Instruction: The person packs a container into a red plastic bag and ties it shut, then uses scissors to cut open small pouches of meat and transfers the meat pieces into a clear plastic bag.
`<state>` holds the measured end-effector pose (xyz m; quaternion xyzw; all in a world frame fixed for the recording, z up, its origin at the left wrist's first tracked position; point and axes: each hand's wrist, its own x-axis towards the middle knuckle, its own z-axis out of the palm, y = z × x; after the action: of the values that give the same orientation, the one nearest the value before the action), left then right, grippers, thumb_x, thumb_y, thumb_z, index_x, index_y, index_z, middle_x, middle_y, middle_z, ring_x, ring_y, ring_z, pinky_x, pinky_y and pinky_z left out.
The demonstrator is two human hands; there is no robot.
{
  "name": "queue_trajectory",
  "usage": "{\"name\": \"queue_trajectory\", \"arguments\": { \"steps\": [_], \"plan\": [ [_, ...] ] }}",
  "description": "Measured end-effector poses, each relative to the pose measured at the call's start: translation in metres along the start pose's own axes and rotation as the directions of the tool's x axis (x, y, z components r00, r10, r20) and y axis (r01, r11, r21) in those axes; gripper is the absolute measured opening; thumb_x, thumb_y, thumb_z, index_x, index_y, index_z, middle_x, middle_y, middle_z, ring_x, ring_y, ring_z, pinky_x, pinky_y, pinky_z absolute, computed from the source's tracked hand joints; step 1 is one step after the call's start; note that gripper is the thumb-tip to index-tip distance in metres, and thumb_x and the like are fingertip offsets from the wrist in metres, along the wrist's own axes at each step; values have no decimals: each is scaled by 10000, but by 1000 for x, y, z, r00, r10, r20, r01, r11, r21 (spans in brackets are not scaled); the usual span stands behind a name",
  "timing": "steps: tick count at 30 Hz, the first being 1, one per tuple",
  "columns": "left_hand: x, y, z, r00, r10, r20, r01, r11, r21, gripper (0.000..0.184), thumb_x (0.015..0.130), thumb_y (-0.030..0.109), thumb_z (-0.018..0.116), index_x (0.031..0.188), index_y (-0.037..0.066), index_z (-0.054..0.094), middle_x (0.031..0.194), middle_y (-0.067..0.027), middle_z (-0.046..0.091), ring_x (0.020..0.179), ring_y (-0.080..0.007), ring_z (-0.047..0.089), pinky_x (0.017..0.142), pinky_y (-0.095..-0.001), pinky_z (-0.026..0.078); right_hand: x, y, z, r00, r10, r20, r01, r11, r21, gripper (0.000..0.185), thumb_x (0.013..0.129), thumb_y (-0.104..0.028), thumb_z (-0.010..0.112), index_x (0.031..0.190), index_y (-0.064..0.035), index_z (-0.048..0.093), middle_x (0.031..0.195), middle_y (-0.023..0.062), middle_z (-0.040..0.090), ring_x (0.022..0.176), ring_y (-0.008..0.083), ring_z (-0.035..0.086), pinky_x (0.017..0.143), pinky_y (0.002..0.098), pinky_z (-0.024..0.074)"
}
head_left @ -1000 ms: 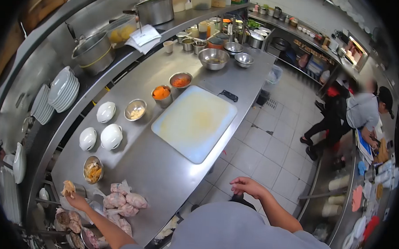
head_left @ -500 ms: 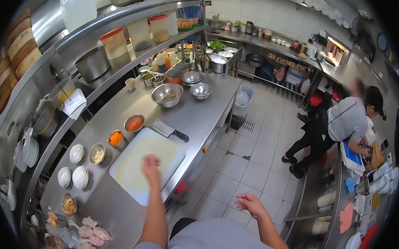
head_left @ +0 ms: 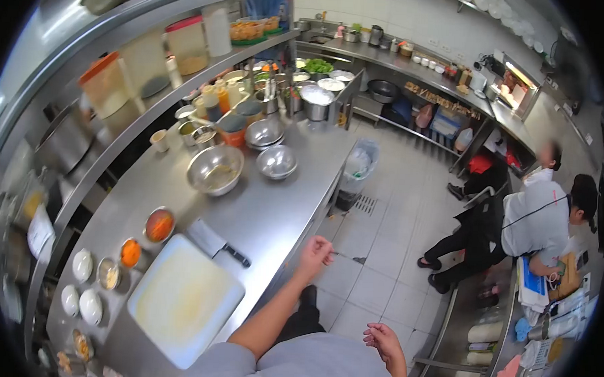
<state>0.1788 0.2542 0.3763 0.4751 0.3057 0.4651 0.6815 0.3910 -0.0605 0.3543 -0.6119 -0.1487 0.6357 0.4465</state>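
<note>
We held our left hand (head_left: 316, 258) and right hand (head_left: 385, 343) free and loosely curled, beyond the edge of the surface (head_left: 130, 198). On it, the cleaver (head_left: 207, 237) lay just beside our cutting board (head_left: 186, 301).

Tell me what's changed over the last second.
The left hand has moved from the table's near left corner, across the cutting board, to past the table edge, seemingly empty. The head view has swung rightward. The right hand stays close to the body; the board and cleaver lie where they were.
</note>
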Motion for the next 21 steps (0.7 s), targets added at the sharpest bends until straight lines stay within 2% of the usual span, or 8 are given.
{"name": "queue_trajectory", "arguments": {
  "steps": [1, 3, 5, 7, 9, 13, 16, 21],
  "plan": [
    [37, 7, 0, 1000, 0, 17, 0, 1000, -16, 140, 1018, 167, 610, 1065, 49, 554, 911, -81, 678, 698, -139, 673, 586, -263, 535, 18, -18, -10, 998, -11, -62, 10, 1000, -9, 274, 1015, -168, 595, 1247, -24, 571, 1015, 103, 687, 832, 174, 668, 713, 305, 551],
    [107, 23, -7, 992, 20, -123, -23, 999, -28, 129, 1020, 153, 605, 1024, 70, 506, 911, -96, 677, 709, -166, 684, 575, -275, 548, 44, -50, -34, 991, -20, -131, 17, 1000, -20, 282, 1006, -159, 601, 1251, -22, 571, 1014, 105, 690, 826, 177, 674, 696, 302, 556],
    [185, 34, -21, 989, 91, -119, -97, 994, -41, 129, 1021, 159, 601, 1014, 79, 500, 923, -100, 674, 726, -182, 689, 588, -282, 555, 72, -78, -56, 968, -48, -248, 38, 998, -43, 290, 1000, -193, 613, 1233, -26, 573, 1000, 108, 688, 809, 170, 668, 673, 299, 553],
    [252, 61, -24, 974, 162, -158, -160, 987, 25, 129, 1023, 173, 594, 1027, 81, 504, 951, -104, 668, 758, -182, 684, 610, -293, 562, 89, -90, -79, 953, -61, -298, 77, 996, 42, 294, 1000, -231, 621, 1220, -43, 573, 975, 98, 676, 771, 174, 655, 653, 300, 546],
    [316, 89, -27, 963, 130, -236, -144, 989, -43, 168, 1020, 161, 582, 1107, 39, 508, 990, -95, 655, 804, -174, 670, 656, -295, 573, 104, -101, -87, 897, -73, -436, 209, 939, 273, 288, 1005, -243, 618, 1215, -53, 569, 943, 83, 657, 739, 180, 639, 631, 305, 534],
    [429, 117, -47, 938, 99, -331, -128, 989, -69, 294, 997, 183, 607, 1219, 20, 505, 1102, -114, 632, 859, -196, 659, 685, -314, 576, 156, -102, -103, 911, 54, -409, 109, 925, 365, 238, 1011, -246, 613, 1175, -88, 543, 925, 83, 642, 743, 205, 630, 622, 346, 528],
    [499, 112, -73, 940, 18, -339, -66, 989, -131, 617, 960, 237, 664, 1466, 28, 379, 1303, -141, 549, 982, -248, 617, 744, -370, 578, 212, -105, -120, 931, 128, -342, 8, 929, 370, 228, 1007, -254, 615, 1160, -105, 534, 932, 85, 645, 741, 221, 630, 634, 359, 532],
    [593, 108, -100, 899, -66, -433, -28, 978, -206, 776, 924, 310, 736, 1502, 29, 301, 1477, -191, 432, 1125, -381, 548, 851, -479, 574, 320, -163, -159, 935, 217, -280, -159, 963, 216, 224, 992, -253, 621, 1147, -109, 550, 942, 98, 658, 743, 239, 647, 645, 369, 546]
  ]
}}
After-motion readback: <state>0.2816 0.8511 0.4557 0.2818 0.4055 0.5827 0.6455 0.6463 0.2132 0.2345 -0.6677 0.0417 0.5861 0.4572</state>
